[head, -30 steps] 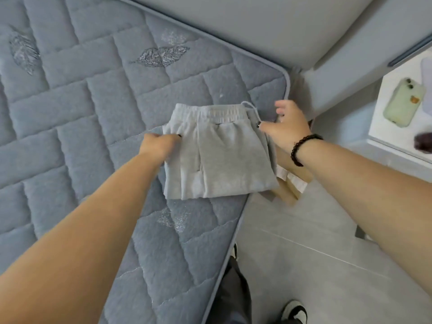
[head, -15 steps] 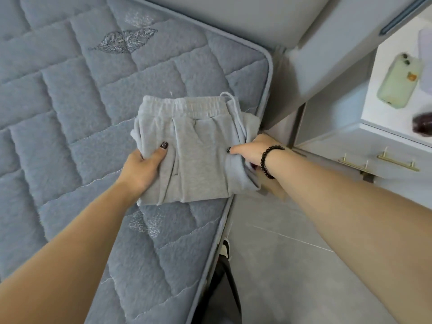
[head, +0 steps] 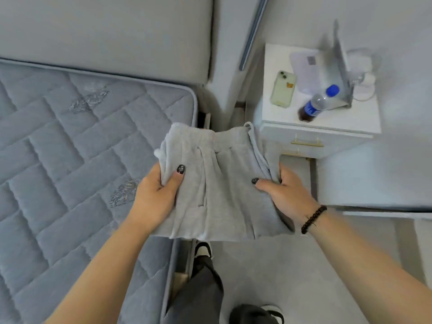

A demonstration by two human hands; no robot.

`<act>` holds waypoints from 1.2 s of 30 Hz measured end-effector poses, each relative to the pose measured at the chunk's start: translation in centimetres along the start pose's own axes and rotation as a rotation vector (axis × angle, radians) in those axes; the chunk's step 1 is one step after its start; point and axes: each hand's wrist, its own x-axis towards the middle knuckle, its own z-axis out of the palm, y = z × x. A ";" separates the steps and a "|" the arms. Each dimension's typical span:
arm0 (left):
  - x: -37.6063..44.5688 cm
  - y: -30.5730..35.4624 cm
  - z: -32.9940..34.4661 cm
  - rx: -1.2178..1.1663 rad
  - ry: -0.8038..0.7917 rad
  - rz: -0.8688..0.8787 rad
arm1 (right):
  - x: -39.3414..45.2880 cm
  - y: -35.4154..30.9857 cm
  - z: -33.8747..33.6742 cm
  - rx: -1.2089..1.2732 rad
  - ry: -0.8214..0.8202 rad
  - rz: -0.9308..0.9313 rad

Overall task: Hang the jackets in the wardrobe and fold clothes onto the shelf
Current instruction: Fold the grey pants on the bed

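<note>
Folded grey sweatpants (head: 222, 183): lifted clear of the mattress (head: 70, 160), suspended over the gap between bed edge and nightstand (head: 327, 127). Left hand (head: 156, 197): grasping the left side of the bundle, thumb on top, fingers beneath. Right hand (head: 285, 195): grasping the right side likewise; black bead bracelet (head: 313, 219) on that wrist. Drawstring loop hanging at the upper right corner of the bundle.

Legible writing: none. Blue label on the bottle (head: 318, 104) too blurred to read; small bear sticker on the green phone (head: 282, 88).

Nightstand top: phone, bottle tilted, pale tablet on a stand (head: 336, 73), white cable. Below: grey floor (head: 280, 265), dark trouser leg and shoes.
</note>
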 end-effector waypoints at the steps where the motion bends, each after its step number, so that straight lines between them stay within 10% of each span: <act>1: -1.1 1.4 1.1 0.003 -0.020 0.033 | -2.1 0.1 -1.7 0.013 0.033 -0.015; 18: -27.1 19.9 24.3 -0.057 -0.542 0.428 | -38.1 8.7 -27.4 0.259 0.667 -0.114; 36: -46.7 42.6 47.7 0.029 -1.048 1.068 | -61.7 8.0 -47.4 -0.001 1.363 -0.175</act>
